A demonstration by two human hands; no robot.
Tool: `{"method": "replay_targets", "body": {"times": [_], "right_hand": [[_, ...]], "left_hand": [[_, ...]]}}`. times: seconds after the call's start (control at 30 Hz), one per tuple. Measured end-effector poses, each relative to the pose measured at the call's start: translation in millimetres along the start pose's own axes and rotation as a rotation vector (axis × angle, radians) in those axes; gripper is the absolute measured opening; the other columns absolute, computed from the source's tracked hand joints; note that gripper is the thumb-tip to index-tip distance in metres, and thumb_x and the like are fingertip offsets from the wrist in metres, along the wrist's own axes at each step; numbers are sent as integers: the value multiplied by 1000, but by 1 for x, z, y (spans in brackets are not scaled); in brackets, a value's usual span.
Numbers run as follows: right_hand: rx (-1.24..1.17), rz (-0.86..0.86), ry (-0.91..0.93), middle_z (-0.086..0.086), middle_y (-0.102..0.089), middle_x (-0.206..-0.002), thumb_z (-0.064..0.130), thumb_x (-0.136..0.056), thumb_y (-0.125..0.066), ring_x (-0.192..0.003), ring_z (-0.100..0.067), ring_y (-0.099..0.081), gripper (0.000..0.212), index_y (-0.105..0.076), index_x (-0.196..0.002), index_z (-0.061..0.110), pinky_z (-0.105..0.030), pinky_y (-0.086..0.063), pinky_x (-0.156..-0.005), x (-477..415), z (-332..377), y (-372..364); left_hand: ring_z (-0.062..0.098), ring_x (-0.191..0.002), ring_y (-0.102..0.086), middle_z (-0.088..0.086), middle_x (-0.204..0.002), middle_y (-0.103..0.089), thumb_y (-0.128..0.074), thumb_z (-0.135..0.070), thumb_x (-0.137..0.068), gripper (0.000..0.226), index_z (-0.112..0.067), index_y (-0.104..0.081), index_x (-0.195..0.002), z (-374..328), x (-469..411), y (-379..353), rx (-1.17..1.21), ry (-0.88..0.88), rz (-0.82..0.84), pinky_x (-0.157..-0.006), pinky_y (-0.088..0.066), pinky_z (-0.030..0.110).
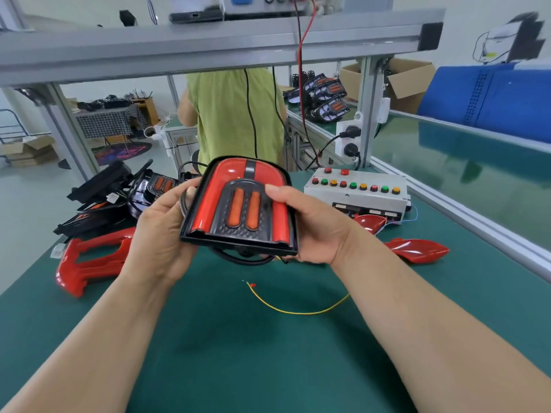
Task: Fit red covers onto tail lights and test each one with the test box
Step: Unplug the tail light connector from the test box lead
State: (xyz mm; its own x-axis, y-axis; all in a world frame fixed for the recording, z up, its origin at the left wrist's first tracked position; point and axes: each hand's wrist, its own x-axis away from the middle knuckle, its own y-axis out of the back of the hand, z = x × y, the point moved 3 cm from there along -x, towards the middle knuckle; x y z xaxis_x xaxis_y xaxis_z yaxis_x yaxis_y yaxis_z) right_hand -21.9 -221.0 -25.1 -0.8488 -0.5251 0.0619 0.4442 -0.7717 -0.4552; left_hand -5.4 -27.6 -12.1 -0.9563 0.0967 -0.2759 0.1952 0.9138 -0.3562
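I hold the tail light (241, 216) up off the green mat (238, 353), gripped from both sides. My left hand (161, 231) curls round its left edge with the thumb on the rim. My right hand (310, 222) clamps the right edge, thumb laid on the black centre panel.

The red cover (228, 177) sits on the housing, but I cannot tell whether every clip along the near edge has caught. If one has not, the cover may spring up at a corner when I let go, or a hard squeeze from my thumb could crack a tab.

The light's black cable (247, 260) hangs in a loop underneath, its plug hidden behind my hands. The test box (354, 189) stands to my right and further back. If I swing the cable carelessly towards it, it could snag on the loose yellow wire (298, 310) lying on the mat, or drag the spare red cover (417, 250) near the box. A half-seated plug there would give a false fail. The glossy cover looks slick, so a slack grip could drop the light.
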Motion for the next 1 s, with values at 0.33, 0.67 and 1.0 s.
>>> {"method": "replay_targets", "body": {"times": [0.33,0.67,1.0], "right_hand": [[624,-521,208,0,-77,-99,50,-89,-64,-94,-20,-73,32,-70,-101,20,-43,-57,-92,30,21,-8],[737,-714,407,5,-32,-157,63,-67,-71,-134,-17,-44,106,-10,-153,48,-41,-42,-107,80,36,-1],[473,-609,313,-5,-75,-107,41,-61,-86,-95,-23,-74,83,-51,-135,27,-49,-58,-89,151,55,23]], "left_hand": [[24,-103,-69,12,-116,-72,-50,-25,-100,38,-2,-61,-128,0,15,-26,-52,128,14,-80,-61,40],[18,-88,-74,13,-111,-73,-48,-6,-99,30,-7,-65,-125,6,31,-67,65,126,-35,-71,-62,35],[19,-84,-74,12,-104,-76,-48,-5,-99,28,-8,-68,-118,7,40,-133,110,177,127,-64,-60,32]]}}
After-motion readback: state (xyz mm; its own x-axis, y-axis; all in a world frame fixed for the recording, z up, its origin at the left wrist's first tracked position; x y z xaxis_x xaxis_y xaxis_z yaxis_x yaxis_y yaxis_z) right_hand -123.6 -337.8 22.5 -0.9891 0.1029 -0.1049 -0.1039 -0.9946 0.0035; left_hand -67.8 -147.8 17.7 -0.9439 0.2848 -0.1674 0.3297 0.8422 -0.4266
